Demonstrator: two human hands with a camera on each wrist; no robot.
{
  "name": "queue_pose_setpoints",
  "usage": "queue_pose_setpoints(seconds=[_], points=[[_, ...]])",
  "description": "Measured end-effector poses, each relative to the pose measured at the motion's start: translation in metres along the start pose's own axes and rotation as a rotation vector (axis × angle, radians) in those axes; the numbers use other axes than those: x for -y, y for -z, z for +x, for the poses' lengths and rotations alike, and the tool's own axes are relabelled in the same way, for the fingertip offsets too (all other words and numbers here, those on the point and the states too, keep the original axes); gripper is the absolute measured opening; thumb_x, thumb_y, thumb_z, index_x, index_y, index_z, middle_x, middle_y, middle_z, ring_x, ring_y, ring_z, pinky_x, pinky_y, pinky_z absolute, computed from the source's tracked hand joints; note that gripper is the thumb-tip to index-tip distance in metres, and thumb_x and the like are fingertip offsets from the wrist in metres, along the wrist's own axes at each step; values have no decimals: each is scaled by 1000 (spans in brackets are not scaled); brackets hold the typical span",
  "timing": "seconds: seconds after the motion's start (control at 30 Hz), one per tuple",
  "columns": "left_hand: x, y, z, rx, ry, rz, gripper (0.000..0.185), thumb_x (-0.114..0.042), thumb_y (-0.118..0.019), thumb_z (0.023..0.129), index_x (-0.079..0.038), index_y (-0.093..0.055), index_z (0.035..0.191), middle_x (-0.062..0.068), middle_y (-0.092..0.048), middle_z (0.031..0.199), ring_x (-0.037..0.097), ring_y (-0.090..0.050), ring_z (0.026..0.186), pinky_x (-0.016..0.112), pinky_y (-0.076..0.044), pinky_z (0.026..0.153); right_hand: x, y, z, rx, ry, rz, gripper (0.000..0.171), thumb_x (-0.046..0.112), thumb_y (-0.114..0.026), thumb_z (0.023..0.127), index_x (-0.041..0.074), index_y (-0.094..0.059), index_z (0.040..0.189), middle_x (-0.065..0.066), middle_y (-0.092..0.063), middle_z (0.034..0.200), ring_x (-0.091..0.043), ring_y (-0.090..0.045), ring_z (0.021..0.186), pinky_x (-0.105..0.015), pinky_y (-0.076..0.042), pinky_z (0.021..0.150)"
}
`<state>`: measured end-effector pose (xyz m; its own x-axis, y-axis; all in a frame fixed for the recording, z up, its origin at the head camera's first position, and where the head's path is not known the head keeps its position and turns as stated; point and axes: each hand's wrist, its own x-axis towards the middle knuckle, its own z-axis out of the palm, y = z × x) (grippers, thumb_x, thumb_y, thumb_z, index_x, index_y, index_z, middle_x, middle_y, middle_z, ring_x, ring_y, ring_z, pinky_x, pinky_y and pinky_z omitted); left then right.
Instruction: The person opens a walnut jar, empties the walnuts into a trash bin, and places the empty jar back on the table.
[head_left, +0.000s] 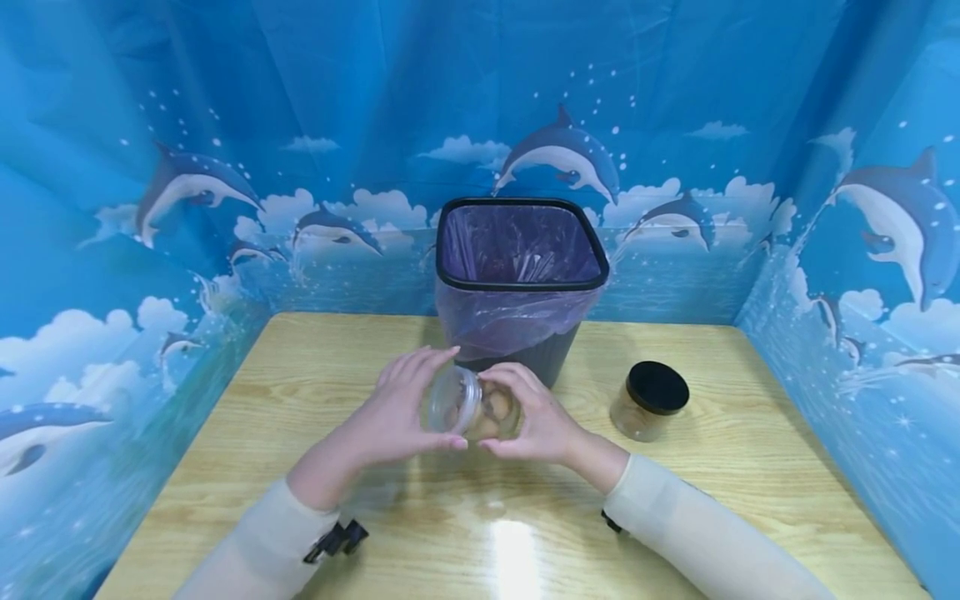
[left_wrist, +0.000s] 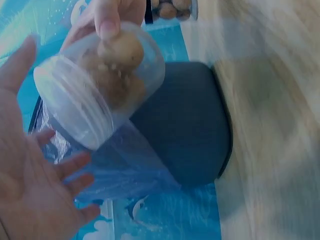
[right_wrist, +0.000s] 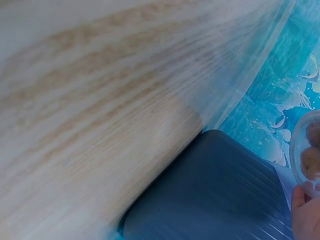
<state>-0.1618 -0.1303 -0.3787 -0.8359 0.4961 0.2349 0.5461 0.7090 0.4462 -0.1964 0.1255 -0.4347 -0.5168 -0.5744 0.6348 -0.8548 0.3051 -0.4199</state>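
A clear plastic jar (head_left: 480,408) of round brown pieces lies tilted on its side above the table, its clear lid (head_left: 450,398) pointing left. My right hand (head_left: 536,421) grips the jar's body, with a fingertip (left_wrist: 107,17) pressed on its wall. My left hand (head_left: 397,412) is cupped around the lid end; in the left wrist view its palm (left_wrist: 30,190) is spread and stands a little apart from the lid (left_wrist: 70,107). In the right wrist view only an edge of the jar (right_wrist: 307,155) and a bit of my right hand (right_wrist: 305,215) show.
A dark bin (head_left: 517,283) lined with a purple bag stands just behind the hands. A second jar (head_left: 649,402) with a black lid sits upright to the right on the wooden table (head_left: 300,392). Blue dolphin-print sheets wall in three sides.
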Motion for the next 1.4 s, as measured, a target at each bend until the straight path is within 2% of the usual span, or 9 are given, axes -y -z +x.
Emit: queue_pose_setpoints(seconds=[0.17,0.37,0.73,0.9,1.4], points=[[8,2,1,17,-112,-12,111,-63,-85,65,-32,-30,157,7,-39,152,33,-32,141,64,-22,114,1,1,0,8,9,1,88,28,-91,62,8,-50,137,-11,-53,133,-26,-51,123,-41,-43,108],[10,2,3,7,-160,-24,104,-51,-91,65,-30,-39,153,6,-47,142,30,-40,133,59,-29,111,0,2,0,13,8,15,89,28,-91,62,8,-49,138,-10,-53,134,-26,-51,123,-42,-43,107],[11,1,5,-5,-164,1,98,-57,-87,68,-27,-43,149,5,-51,138,26,-43,130,56,-31,111,-3,1,-2,13,2,30,88,28,-91,62,9,-50,138,-9,-52,134,-25,-51,124,-39,-43,107],[10,1,5,-3,-145,17,96,-60,-84,69,-27,-43,149,4,-51,138,26,-42,131,57,-30,111,-3,1,-3,13,-3,28,89,28,-91,62,9,-49,138,-9,-52,135,-25,-50,124,-40,-43,107],[5,2,9,-42,-93,87,98,-69,-78,70,-20,-45,148,6,-54,139,30,-43,132,61,-18,116,-3,2,0,-3,-2,24,88,27,-91,63,9,-50,138,-8,-52,135,-24,-49,125,-40,-41,109]])
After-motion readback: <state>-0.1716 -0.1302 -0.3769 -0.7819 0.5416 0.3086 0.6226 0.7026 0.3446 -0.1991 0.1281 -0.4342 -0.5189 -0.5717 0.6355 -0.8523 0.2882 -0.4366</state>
